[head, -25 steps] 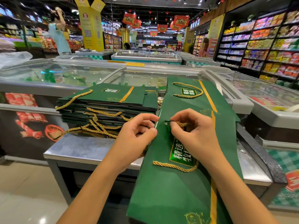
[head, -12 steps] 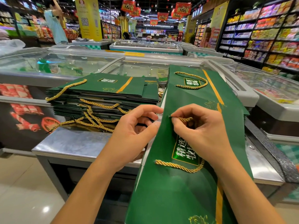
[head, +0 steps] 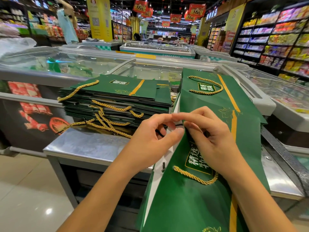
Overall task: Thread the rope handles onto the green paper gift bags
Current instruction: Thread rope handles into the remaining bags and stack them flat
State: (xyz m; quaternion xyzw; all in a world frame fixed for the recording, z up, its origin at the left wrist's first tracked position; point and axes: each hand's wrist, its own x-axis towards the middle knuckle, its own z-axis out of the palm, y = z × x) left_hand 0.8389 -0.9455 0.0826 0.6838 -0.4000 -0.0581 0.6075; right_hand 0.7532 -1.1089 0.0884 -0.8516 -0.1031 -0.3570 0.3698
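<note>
A flat green paper gift bag (head: pixel 189 203) lies before me over the steel table's edge, its left edge lifted so the white inside shows. A gold rope handle (head: pixel 194 176) loops across its front, one end through a hole at the lower left. My left hand (head: pixel 151 141) pinches the bag's upper left edge with thumb and forefinger. My right hand (head: pixel 211 139) rests on the bag and pinches the rope's dark tip at that same edge. Another green bag (head: pixel 207 101) with a threaded gold handle (head: pixel 206 86) lies beyond.
A tall stack of green bags (head: pixel 115 101) with gold ropes (head: pixel 107 120) hanging out sits on the steel table (head: pixel 80 144) at left. Glass-topped freezers (head: pixel 150 71) stand behind and to the right. Shelves (head: pixel 275 41) line the right. A person (head: pixel 67 25) stands far left.
My hands have come together at the bag's left edge, which is now lifted and shows white. The rope's free end, earlier visible by my right fingers, is now hidden except for its dark tip.
</note>
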